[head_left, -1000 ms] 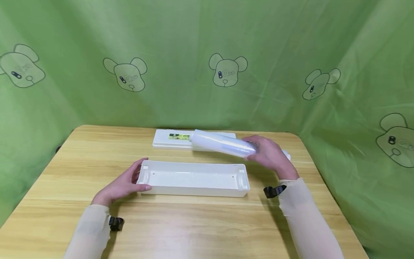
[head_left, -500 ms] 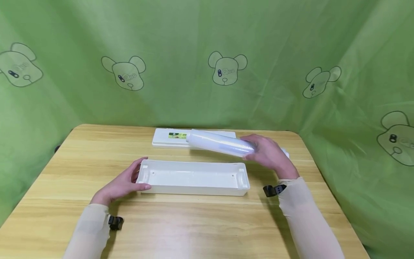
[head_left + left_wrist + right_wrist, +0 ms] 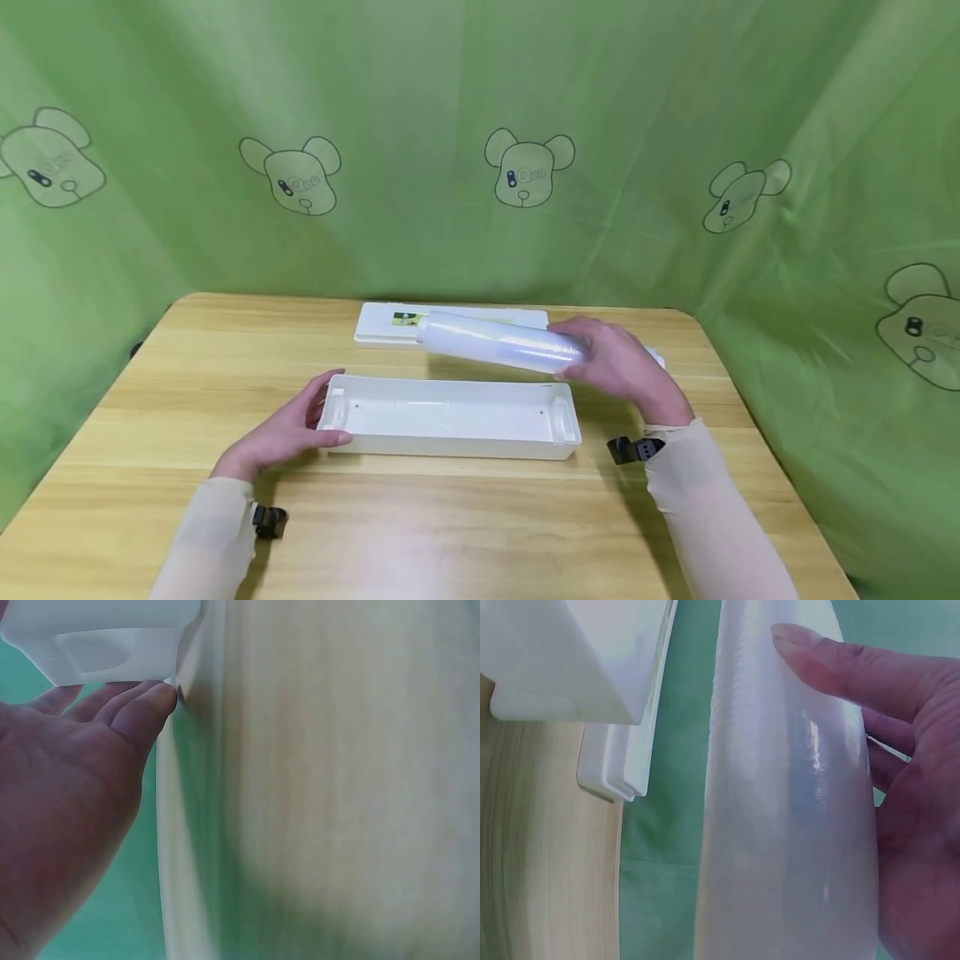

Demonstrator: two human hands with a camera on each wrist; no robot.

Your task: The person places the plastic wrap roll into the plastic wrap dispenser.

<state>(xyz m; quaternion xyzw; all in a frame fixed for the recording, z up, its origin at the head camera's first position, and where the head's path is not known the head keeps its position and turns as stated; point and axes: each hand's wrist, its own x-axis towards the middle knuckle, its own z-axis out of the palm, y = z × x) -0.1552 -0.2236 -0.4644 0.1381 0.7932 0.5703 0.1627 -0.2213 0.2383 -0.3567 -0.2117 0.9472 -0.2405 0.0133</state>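
Observation:
A long white plastic box (image 3: 450, 419), its top uncovered, lies crosswise on the table. My left hand (image 3: 288, 429) grips its left end, thumb along the near wall and fingers around the end; the left wrist view shows those fingers against the box's end wall (image 3: 112, 656). In my right hand (image 3: 615, 358) is a roll of cling film (image 3: 498, 340), held near its right end above and behind the box, left end a little higher. In the right wrist view the thumb (image 3: 817, 660) lies across the film. The roll's right end is mostly hidden by the hand.
Behind the roll, a flat white lid (image 3: 378, 322) with a green-yellow label lies near the wooden table's (image 3: 480, 533) far edge, partly covered by the roll. A green curtain (image 3: 420, 225) with bear-head outlines stands behind and at both sides.
The roll and my right hand have shifted slightly left and toward the box, with the roll a bit more level. My left hand stays on the box, which has not moved on the table.

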